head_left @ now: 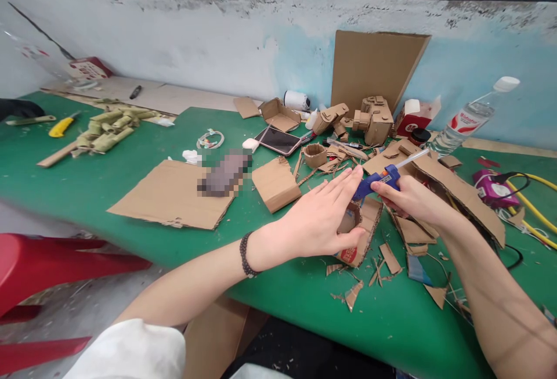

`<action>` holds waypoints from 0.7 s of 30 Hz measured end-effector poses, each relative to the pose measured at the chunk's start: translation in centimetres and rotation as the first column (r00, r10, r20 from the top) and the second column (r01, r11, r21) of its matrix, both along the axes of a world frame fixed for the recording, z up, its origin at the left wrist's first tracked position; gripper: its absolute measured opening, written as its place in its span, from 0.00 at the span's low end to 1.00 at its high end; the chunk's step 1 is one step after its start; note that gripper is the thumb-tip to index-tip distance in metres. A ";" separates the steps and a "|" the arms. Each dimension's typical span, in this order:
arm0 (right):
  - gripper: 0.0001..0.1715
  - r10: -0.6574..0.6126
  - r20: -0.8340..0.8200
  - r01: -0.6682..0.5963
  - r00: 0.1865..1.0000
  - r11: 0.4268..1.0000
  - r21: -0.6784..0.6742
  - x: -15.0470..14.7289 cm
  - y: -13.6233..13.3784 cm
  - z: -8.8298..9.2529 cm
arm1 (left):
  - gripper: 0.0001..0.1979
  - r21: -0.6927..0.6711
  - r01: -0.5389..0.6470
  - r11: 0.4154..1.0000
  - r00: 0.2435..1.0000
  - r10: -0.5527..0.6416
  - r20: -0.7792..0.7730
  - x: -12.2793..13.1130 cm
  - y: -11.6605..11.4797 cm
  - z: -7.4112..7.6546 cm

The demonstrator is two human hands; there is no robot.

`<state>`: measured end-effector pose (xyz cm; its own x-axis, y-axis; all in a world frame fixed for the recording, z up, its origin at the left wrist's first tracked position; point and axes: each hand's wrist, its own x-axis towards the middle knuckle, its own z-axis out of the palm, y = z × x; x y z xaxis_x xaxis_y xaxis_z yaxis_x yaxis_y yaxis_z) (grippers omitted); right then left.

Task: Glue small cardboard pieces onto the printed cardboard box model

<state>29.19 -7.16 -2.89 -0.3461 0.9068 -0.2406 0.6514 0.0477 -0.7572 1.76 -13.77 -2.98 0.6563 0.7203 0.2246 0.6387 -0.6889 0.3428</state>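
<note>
My right hand [411, 196] is wrapped round the handle of a blue hot glue gun [378, 183]. A clear glue stick [412, 158] sticks out of the gun's back end. The gun points down and left, its nozzle hidden behind my left hand [315, 216]. That hand has its fingers stretched out and its thumb apart, over a small cardboard construction [369, 225] with a curved wall and a red print. It seems to touch the piece, but the contact is partly hidden. Cardboard scraps [390, 258] lie just right of the piece.
A cardboard camera model [375, 121] stands at the back, near a water bottle [467, 121]. Left of my hands lie a cardboard block [276, 184], a tablet [278, 140] and a flat cardboard sheet [167, 196]. A yellow cutter [63, 126] is far left; a yellow cable [533, 208] runs right.
</note>
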 end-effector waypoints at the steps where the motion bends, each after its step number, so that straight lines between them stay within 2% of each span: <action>1: 0.47 -0.007 0.001 0.007 1.000 1.000 0.005 0.0 -0.1 0.1 | 0.54 -0.002 0.000 1.000 1.000 0.000 -0.001 0.0 0.0 0.0; 11: 0.46 -0.059 0.068 0.058 0.996 0.998 0.005 0.6 -0.9 0.1 | 0.55 -0.032 -0.015 0.999 1.000 0.014 -0.024 0.1 0.0 0.2; 21: 0.50 -0.074 0.051 0.076 0.996 0.997 -0.029 1.9 -1.4 -0.4 | 0.54 -0.035 -0.015 0.999 1.000 0.014 -0.014 0.0 -0.1 0.3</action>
